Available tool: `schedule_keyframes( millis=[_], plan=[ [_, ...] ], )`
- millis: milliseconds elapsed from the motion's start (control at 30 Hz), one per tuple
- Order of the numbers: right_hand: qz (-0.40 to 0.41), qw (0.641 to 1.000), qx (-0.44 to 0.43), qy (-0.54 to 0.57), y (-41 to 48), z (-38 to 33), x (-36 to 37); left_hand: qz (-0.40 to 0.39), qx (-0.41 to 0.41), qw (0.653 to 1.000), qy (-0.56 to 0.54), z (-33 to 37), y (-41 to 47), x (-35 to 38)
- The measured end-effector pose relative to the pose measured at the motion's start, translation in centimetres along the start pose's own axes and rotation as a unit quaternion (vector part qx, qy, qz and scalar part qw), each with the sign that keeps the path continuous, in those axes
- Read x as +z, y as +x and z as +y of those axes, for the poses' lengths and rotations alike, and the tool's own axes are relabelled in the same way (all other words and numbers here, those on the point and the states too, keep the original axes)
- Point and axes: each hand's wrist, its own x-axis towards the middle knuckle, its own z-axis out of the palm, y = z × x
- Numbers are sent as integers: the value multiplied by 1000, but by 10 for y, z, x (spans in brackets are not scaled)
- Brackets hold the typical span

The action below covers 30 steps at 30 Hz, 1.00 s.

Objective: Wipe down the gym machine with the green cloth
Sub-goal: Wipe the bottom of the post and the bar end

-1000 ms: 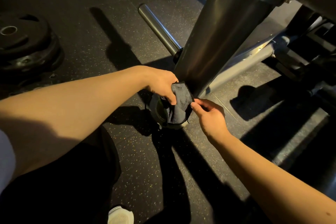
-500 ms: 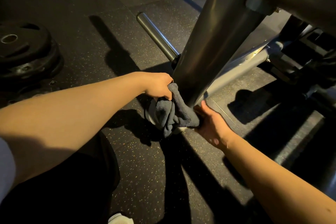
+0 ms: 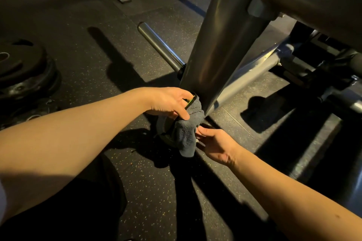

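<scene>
Left hand (image 3: 168, 102) pinches the top of the cloth (image 3: 188, 131) against the foot of the big steel post (image 3: 225, 45), a green edge showing under the thumb. Right hand (image 3: 215, 144), which gripped the bunched cloth half a second ago, now lies open-fingered, just touching its hanging tail. Looks like a regrip before the next pass. Room is tight: the angled brace (image 3: 254, 68) crowds the right, the chrome bar (image 3: 160, 45) sits behind, while open floor (image 3: 147, 182) lies nearer the person.

We note: cloth (image 3: 188, 133) grey with green edge; floor (image 3: 148, 182) black, yellow-speckled; machine post (image 3: 225, 45) silver-grey; plates (image 3: 23, 76) black.
</scene>
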Motion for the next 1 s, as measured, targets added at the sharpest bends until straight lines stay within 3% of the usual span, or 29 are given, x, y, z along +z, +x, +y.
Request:
schedule_keyframes(
  millis=[133,333,433,700,867,933,1000],
  plan=[
    [28,999,-16,16,7,-5,-13,6,-16,1000,7,-8,5,-5],
    [121,991,-57,16,12,-8,-18,112,-68,969,209,-8,4,-2],
    [152,986,-69,-2,15,-7,-19,133,-67,971,188,-8,8,0],
    [122,989,-62,54,3,-11,-17,171,-53,958,225,-11,14,-4],
    [123,980,-66,145,6,-19,-27,181,-80,950,241,-7,9,-7],
    [114,985,-87,95,5,-19,-30,143,-90,953,250,-5,5,-8],
    [96,986,-120,-67,2,-15,-32,107,-92,952,272,-5,2,-9]
  ],
)
